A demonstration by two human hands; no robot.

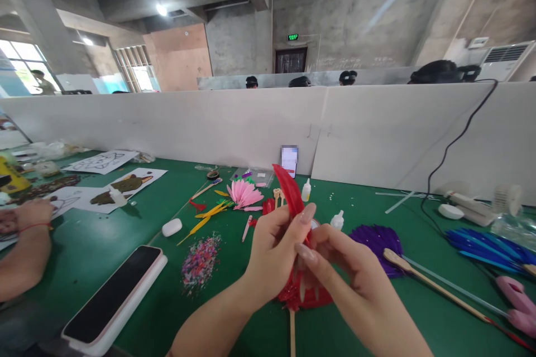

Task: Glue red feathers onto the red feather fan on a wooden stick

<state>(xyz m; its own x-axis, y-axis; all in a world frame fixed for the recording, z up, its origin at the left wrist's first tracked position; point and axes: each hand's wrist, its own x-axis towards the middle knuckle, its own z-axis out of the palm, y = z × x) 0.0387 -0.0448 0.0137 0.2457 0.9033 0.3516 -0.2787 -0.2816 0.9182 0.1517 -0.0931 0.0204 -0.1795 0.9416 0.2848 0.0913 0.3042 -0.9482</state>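
Observation:
Near the middle of the view, my left hand (274, 256) pinches a red feather (288, 187) whose tip points up and to the left. My right hand (341, 268) is closed at the lower part of the same feather, its thumb and fingertips meeting my left hand. Below both hands lies a red feathered fan (316, 298) with a wooden handle (292, 332) pointing toward me. My hands cover much of it. Just behind them are small white glue bottles (307, 190) and a pink feather fan (244, 193).
A phone (115, 293) lies at the left front, beside a pile of colourful bits (201, 262). Purple feathers (379, 242) and blue feathers (488, 248) lie to the right. Another person's arm (31, 245) rests at far left. A white partition (167, 128) borders the green table (142, 223).

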